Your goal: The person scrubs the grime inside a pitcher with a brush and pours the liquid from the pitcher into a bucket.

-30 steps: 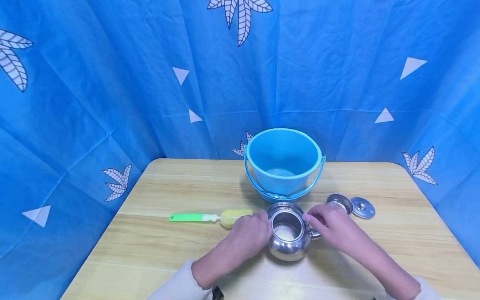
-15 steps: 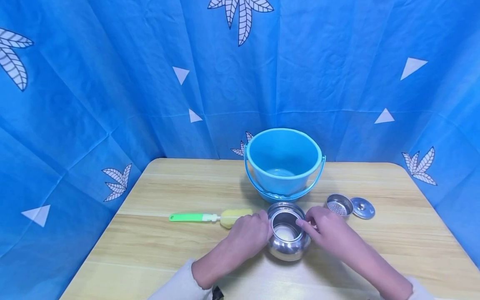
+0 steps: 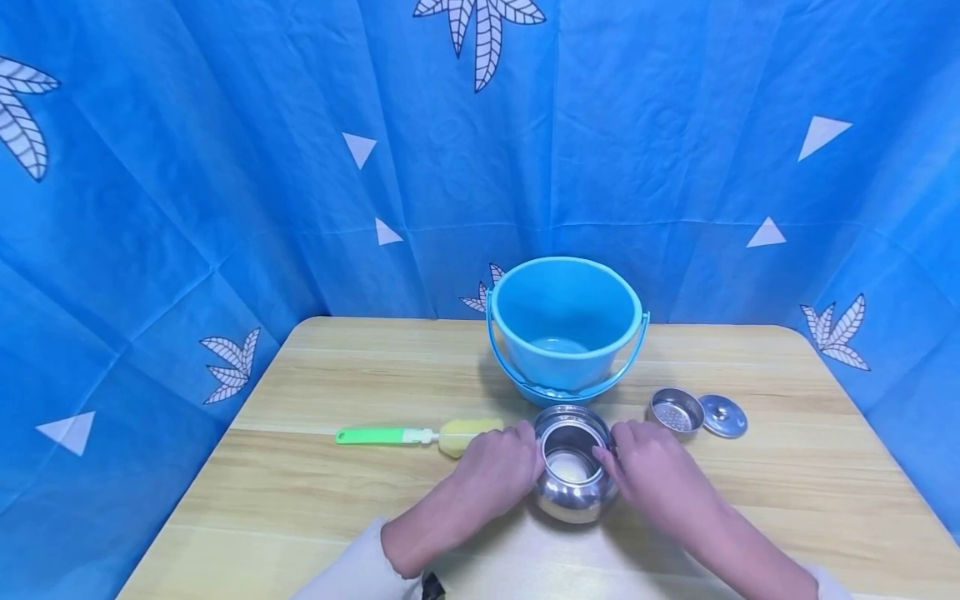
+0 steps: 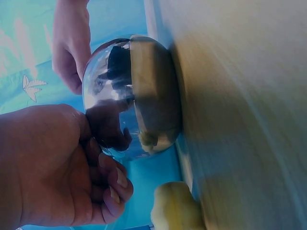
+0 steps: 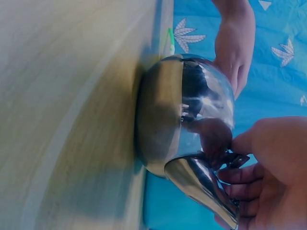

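A shiny round steel teapot (image 3: 574, 505) stands on the table with its wide mouth uncovered. At its left side my left hand (image 3: 498, 468) grips by the rim, thumb against the metal and the other fingers curled, as the left wrist view shows. My right hand (image 3: 654, 473) holds the opposite side, its thumb at the rim. In the right wrist view its fingers curl behind the spout (image 5: 199, 186) and beside a small metal bracket (image 5: 236, 160); from the head, that hand hides the spout.
A blue bucket (image 3: 561, 368) with its handle lowered stands just behind the teapot. On the left lies a green-handled brush (image 3: 371, 435) with a yellow sponge head (image 3: 467, 437). To the right sit a perforated steel strainer (image 3: 677, 414) and a round lid (image 3: 723, 417).
My right hand has moved left and closed in on the teapot, its thumb now at the rim and the spout covered. My left hand and the teapot stay in place.
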`<state>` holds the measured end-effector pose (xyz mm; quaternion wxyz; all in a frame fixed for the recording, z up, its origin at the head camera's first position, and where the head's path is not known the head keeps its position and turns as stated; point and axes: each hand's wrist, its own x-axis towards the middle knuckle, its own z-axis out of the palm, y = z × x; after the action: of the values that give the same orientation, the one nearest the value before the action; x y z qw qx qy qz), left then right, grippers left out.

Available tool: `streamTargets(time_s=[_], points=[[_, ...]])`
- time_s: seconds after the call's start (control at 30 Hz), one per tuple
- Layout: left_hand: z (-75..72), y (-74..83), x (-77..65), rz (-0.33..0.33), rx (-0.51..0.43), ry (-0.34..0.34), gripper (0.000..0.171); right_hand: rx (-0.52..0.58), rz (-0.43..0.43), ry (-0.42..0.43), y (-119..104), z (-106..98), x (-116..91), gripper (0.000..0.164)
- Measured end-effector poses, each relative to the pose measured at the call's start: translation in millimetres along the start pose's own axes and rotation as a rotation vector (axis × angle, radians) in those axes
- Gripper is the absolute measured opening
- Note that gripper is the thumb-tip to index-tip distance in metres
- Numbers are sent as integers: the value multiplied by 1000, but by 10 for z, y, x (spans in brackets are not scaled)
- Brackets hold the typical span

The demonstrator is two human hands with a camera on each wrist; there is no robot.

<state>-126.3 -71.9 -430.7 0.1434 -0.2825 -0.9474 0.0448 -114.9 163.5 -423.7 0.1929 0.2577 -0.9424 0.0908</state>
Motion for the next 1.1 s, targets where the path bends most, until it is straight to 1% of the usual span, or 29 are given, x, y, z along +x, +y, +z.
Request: streamTargets(time_s=[0.13,0.27,0.43,0.63,0.73,0.87,0.93,1.0,1.1], points=[[-3,-10,4,5,-12,-10,29,-58,-41,39,0,28,-8,25],[-10,-25,15,-6,-66,-39,29,-100,-80,77,14,69,-17,25],[-17,-47,28,-32,-162,-111,28,-121,-116,131,24,108,-31,30],[-28,-103,42,-42,-301,-213,30,-125,-119,177,20,130,-45,47],[-37,-144,51,-49,-369,-267,33,-131,-106,179,17,133,-52,52],[-58,-194,49,-61,-416,-315,42,-136,-93,171,11,121,-55,52],[-72,-214,44,-59,-424,-329,46,-139,-89,160,4,107,-56,49],[-86,-232,36,-56,-437,-339,49,-137,-74,134,-8,89,-54,42],[-112,-270,18,-48,-460,-345,47,-130,-52,98,-24,72,-56,34]])
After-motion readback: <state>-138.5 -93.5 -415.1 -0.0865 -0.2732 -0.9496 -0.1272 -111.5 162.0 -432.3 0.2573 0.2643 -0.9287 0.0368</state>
